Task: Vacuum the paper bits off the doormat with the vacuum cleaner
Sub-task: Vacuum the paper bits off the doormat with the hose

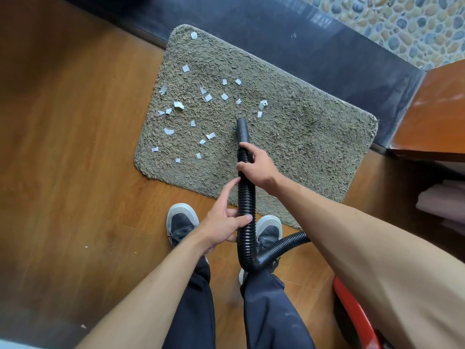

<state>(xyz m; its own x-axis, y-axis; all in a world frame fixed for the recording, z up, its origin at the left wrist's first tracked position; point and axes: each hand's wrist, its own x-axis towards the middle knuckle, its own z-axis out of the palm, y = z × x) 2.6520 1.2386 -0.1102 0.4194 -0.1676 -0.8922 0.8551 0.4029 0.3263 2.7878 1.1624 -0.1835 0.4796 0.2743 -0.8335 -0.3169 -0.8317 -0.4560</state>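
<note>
A shaggy grey-green doormat (302,137) lies on the wooden floor. Several white paper bits (208,97) are scattered over its left half. A black ribbed vacuum hose (246,197) runs up from my legs, and its smooth nozzle (242,129) points at the mat's middle, just right of the bits. My right hand (256,167) grips the hose just behind the nozzle. My left hand (224,222) holds the hose lower down, thumb across it and index finger stretched along it.
My two dark shoes (181,225) stand at the mat's near edge. A red vacuum body (352,316) shows at the bottom right. A dark stone step (302,41) runs behind the mat, with pebble paving (415,21) beyond. A wooden furniture corner (432,117) juts in at right.
</note>
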